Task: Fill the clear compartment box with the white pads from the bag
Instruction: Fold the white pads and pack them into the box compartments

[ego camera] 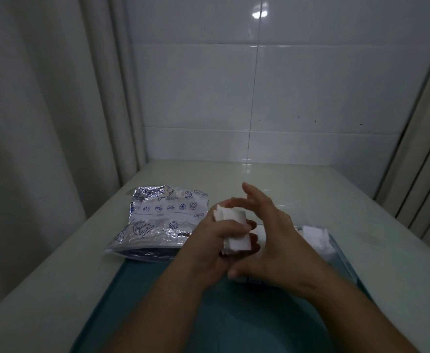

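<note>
My left hand point(209, 247) grips a small stack of white pads point(234, 230) above the middle of the table. My right hand point(275, 238) is spread open just to the right of the stack, its fingertips touching or nearly touching the pads' top edge. The silvery zip bag point(158, 220) with blue seafood drawings lies flat to the left. The clear compartment box point(336, 253) sits to the right, largely hidden behind my right hand; more white pads point(315, 236) fill its far compartment.
A teal mat point(142, 284) covers the near part of the pale table point(310, 184). A tiled wall stands behind, with curtains on the left and right sides.
</note>
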### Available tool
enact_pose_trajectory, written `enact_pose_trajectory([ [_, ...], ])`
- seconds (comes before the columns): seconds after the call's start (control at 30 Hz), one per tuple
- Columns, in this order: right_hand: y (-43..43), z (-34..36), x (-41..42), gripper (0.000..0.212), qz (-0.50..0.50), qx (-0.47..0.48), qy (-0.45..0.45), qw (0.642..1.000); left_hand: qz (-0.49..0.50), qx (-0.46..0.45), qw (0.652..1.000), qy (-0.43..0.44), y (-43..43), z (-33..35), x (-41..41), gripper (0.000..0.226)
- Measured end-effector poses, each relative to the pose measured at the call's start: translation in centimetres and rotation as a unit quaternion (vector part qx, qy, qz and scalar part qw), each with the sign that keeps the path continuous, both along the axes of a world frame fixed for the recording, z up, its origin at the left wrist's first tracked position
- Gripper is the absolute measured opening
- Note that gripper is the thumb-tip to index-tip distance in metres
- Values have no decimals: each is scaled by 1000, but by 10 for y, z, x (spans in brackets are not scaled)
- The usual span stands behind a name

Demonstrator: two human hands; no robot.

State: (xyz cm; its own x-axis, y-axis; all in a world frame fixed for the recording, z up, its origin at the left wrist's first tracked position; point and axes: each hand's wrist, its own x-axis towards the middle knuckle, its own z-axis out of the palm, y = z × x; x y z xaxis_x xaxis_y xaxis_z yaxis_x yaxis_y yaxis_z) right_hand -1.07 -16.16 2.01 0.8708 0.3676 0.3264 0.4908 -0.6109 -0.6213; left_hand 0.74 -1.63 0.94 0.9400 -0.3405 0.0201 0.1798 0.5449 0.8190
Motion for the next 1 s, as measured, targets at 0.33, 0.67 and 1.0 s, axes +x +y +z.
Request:
enact_pose_trajectory([
  [0.33, 0, -2, 0, 109, -11, -17, -34, 999, -50, 49, 997, -39, -2, -4, 2, 80],
  [0.67, -7, 2, 0, 99, 7, 18, -29, 999, -33, 23, 999, -21, 1, -4, 3, 62],
  [1.0, 4, 3, -2, 3, -67, 189, -74, 977, 51, 21, 998, 29, -2, 7, -1, 56],
])
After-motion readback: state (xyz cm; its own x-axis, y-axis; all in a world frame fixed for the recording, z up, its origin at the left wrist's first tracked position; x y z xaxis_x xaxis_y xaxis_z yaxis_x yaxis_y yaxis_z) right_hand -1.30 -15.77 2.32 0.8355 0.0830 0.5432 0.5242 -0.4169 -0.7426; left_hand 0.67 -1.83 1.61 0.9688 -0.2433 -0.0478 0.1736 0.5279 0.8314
